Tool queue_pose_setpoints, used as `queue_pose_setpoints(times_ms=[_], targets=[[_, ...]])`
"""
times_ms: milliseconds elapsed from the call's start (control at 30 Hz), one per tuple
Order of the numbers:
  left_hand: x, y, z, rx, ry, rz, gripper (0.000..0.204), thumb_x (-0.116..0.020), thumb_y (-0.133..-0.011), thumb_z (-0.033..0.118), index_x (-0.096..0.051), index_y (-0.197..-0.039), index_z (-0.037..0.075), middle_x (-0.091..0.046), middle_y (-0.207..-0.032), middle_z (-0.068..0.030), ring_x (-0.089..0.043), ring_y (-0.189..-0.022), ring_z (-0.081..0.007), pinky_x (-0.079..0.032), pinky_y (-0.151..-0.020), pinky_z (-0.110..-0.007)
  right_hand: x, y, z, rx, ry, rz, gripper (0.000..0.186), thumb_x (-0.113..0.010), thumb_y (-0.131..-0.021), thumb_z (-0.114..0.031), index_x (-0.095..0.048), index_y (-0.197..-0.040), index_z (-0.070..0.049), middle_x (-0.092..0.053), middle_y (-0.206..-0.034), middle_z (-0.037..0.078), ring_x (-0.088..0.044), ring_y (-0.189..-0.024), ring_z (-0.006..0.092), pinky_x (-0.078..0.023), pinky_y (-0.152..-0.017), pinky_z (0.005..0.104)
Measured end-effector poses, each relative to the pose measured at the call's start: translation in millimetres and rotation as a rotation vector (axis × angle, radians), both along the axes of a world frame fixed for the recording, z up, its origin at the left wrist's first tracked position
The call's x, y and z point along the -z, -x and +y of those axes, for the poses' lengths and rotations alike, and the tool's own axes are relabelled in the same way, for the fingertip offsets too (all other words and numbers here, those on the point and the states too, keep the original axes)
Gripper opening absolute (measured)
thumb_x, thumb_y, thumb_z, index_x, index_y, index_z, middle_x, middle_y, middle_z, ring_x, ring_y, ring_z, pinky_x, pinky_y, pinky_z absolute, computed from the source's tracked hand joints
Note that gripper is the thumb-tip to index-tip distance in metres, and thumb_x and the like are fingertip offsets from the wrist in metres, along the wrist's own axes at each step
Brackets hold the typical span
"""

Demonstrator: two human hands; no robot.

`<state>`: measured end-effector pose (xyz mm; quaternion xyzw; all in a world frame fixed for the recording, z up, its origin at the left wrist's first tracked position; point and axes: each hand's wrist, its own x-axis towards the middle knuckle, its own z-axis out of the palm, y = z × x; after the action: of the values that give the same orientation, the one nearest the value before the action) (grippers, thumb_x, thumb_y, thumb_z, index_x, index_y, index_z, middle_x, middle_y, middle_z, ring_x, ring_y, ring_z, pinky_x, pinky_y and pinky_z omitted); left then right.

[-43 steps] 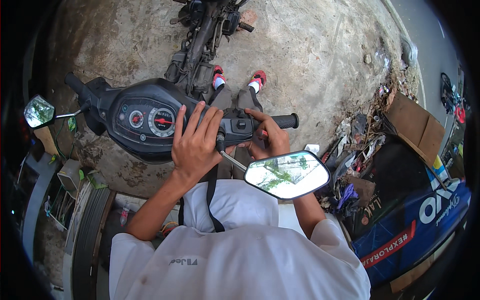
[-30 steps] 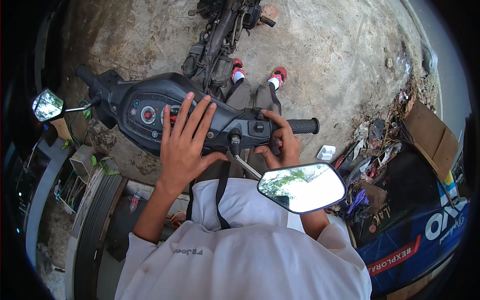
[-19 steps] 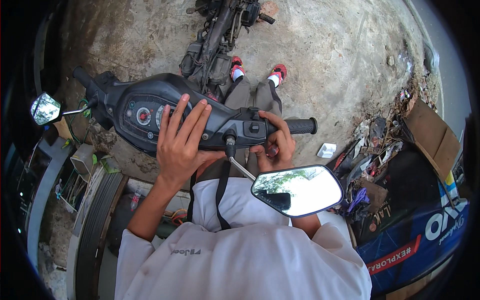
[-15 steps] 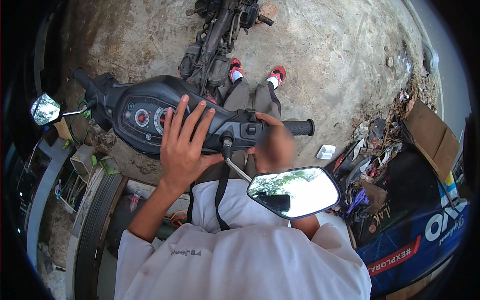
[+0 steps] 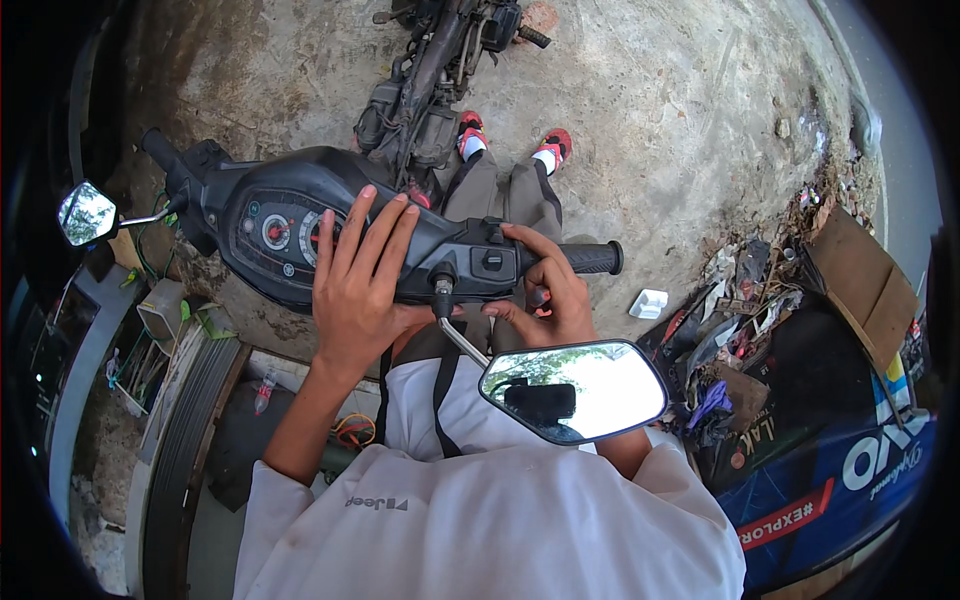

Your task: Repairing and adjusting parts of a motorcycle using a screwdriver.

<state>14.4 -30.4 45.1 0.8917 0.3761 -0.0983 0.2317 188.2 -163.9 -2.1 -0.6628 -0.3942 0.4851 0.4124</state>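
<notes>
My left hand (image 5: 362, 275) lies with its fingers spread on the black handlebar cover (image 5: 335, 172) of a motorbike, partly over the round gauges (image 5: 277, 232). At the right of the cover, my right hand (image 5: 560, 298) has its index finger along the switch housing (image 5: 490, 261) and its thumb at the near edge. Its other fingers curl round a small red-and-black thing (image 5: 541, 298), mostly hidden, whose kind I cannot make out. The right rubber grip (image 5: 590, 258) juts out beyond this hand. Close below stands the right mirror (image 5: 575, 390) on its stalk.
The left mirror (image 5: 88, 214) sticks out at the far left. Beyond the handlebar, a stripped, dirty motorbike frame (image 5: 430, 90) stands on the concrete floor (image 5: 650, 120). To the right lie a heap of scrap (image 5: 735, 300), a cardboard sheet (image 5: 862, 285) and a white tray (image 5: 648, 304).
The handlebar, mirrors and my left hand sit slightly further left in the picture. My right hand, blurred before, now shows the red-and-black thing in its curled fingers.
</notes>
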Motion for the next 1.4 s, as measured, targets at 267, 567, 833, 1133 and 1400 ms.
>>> queue_pose_setpoints(times_ms=[267,567,833,1133,1400], targets=[[5,-3,-3,0.025,-0.017,-0.091,0.075,-0.077,-0.060,0.049,-0.060,-0.117,0.003,-0.059,-0.121,-0.0071,-0.052,-0.118,-0.0261,-0.030,-0.103,-0.053,4,19,-3,0.112,-0.132,-0.239,0.047,-0.080,-0.066,-0.023,-0.037,-0.061,-0.003,-0.060,-0.111,0.022,-0.062,-0.061,0.0209,-0.044,-0.049,0.0257],[-12,29,-64,-0.318,-0.210,-0.194,0.061,-0.069,-0.075,0.048,-0.058,-0.119,0.007,-0.052,-0.125,-0.0160,-0.040,-0.126,-0.0358,-0.004,-0.112,-0.049,9,25,-2,0.150,-0.117,-0.202,0.053,-0.080,-0.066,-0.022,-0.032,-0.056,-0.002,-0.062,-0.108,0.024,-0.047,-0.043,0.0169,-0.036,-0.042,0.0270],[-3,107,-4,-0.247,-0.441,-0.149,0.057,-0.057,-0.083,0.046,-0.055,-0.123,0.005,-0.049,-0.132,-0.0156,-0.040,-0.128,-0.0354,-0.016,-0.109,-0.053,11,24,-3,0.167,-0.163,-0.259,0.056,-0.078,-0.070,-0.033,-0.033,-0.057,-0.002,-0.063,-0.109,0.020,-0.040,-0.039,0.0078,-0.032,-0.040,0.0226],[7,87,33,-0.074,-0.250,-0.290,0.040,-0.055,-0.074,0.013,-0.064,-0.112,0.004,-0.061,-0.119,-0.0110,-0.057,-0.113,-0.0292,-0.043,-0.097,-0.041,8,16,-3,0.090,-0.155,-0.260,0.054,-0.072,-0.079,-0.031,-0.033,-0.058,-0.001,-0.060,-0.114,0.023,-0.035,-0.040,0.0075,-0.033,-0.040,0.0241],[19,58,2,-0.205,-0.319,-0.306,0.045,-0.058,-0.081,0.033,-0.061,-0.118,0.006,-0.056,-0.127,-0.0100,-0.048,-0.123,-0.0280,-0.027,-0.105,-0.049,16,2,-11,0.000,-0.074,-0.312,0.052,-0.072,-0.080,-0.034,-0.037,-0.063,0.001,-0.059,-0.117,0.020,-0.054,-0.058,0.0154,-0.042,-0.050,0.0247]])
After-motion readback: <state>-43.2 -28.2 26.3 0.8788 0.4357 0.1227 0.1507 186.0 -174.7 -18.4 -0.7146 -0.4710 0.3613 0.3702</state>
